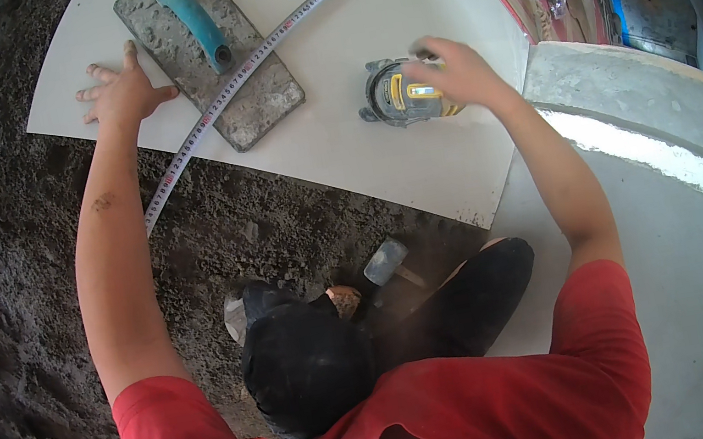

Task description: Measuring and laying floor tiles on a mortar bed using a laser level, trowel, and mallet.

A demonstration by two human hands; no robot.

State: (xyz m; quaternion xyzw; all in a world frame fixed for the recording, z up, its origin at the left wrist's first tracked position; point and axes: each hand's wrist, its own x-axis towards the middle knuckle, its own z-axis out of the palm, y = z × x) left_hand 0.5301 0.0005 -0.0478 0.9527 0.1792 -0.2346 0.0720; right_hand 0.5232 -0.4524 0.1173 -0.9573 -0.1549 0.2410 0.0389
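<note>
Free lane on white slab (339, 119) between float (199, 31) and yellow-black device (397, 95) — tape measure (289, 23) crosses far end.

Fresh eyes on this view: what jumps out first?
The big pale slab across the upper middle, with a teal-handled trowel on its left part and a measuring tape running diagonally across both. Next, the yellow-and-black device right of the trowel, with the right hand at it.
</note>
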